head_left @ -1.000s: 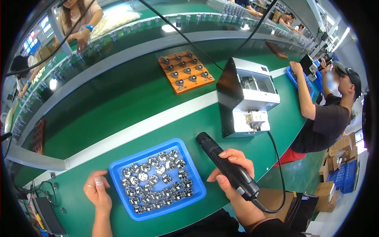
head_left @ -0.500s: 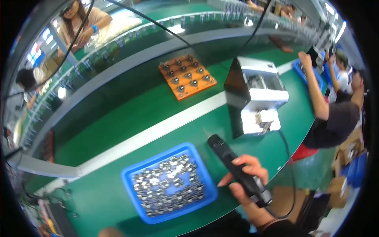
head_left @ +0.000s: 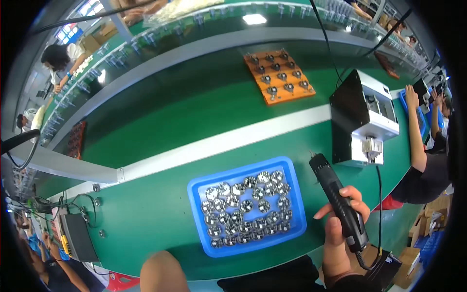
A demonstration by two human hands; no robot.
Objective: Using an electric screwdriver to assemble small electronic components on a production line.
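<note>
Workbench [head_left: 146, 214] with green top fills most of the view, and on its right part stands a silver-and-black machine [head_left: 357, 121]. The right forearm comes from the lower edge, and the right hand [head_left: 333, 232] is raised at the front of the bench, to the right of a blue tray [head_left: 198, 209]. It grasps a black electric screwdriver [head_left: 335, 192], with fingers wrapped over the body and one fingertip showing at the left side. The tool is tilted, its thin tip directed up and left, between tray and machine. The left hand is out of view, so I cannot tell its state; bare rounded skin [head_left: 164, 272] at the lower edge is perhaps the bent left arm or a knee.

One second ago the left hand was beside the left rim of the tray; now it is gone from there. The right hand keeps the same grip.

The tray lies on the bench and holds many round black-and-silver parts [head_left: 246, 206], close together, with some blue bottom visible between. Farther back, an orange board [head_left: 272, 100] carries small metal pieces [head_left: 281, 76] in rows.
</note>
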